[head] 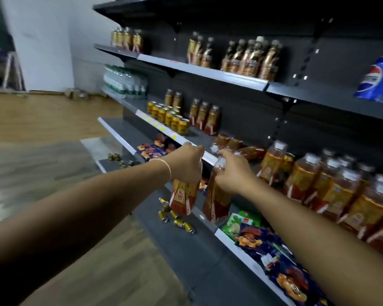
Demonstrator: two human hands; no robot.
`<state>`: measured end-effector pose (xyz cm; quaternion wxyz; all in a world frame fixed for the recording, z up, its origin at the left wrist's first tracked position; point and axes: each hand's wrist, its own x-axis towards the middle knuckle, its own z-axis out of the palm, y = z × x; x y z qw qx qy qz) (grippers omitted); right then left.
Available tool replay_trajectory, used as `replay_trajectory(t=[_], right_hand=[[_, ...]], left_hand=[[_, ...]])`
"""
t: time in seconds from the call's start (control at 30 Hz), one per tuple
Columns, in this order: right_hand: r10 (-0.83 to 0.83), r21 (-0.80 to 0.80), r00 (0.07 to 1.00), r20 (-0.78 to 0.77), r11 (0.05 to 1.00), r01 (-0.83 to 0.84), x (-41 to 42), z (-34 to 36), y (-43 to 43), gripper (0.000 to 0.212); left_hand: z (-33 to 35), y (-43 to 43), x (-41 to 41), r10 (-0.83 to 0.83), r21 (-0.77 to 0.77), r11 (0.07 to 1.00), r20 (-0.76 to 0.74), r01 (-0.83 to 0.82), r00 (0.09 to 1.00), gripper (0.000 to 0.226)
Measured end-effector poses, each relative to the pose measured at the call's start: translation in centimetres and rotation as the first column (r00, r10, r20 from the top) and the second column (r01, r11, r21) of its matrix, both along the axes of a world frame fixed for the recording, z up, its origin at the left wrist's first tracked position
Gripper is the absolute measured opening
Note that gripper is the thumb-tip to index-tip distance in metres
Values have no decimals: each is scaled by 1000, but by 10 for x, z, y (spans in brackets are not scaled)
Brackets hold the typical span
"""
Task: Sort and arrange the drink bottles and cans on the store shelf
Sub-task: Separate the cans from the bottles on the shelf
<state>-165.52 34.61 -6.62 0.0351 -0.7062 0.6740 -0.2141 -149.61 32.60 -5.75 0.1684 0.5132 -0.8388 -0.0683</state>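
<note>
Left hand (189,163) and right hand (230,173) each grip a bottle (184,199) by its neck; both bottles should be set upright beside the matching row (332,186).

Reaching forward with both arms, gripping left bottle (182,199) from above in left hand (187,164), right bottle (216,203) in right hand (230,174).

The left forearm (86,208) and right forearm (314,219) are left bare — a thin, pale bracelet (168,171) is worn at the left wrist.
</note>
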Motion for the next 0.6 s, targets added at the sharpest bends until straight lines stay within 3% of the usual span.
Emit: replay_trajectory(t=[0.2, 0.6], right_hand=[[159, 7, 987, 18, 987, -159, 65, -8, -66, 54], [329, -8, 943, 50, 944, -329, 144, -5, -250, 53]], left_hand=[[-6, -44, 66, 195, 19, 981, -19, -195, 981, 24], [2, -194, 149, 355, -37, 935, 59, -353, 933, 36]])
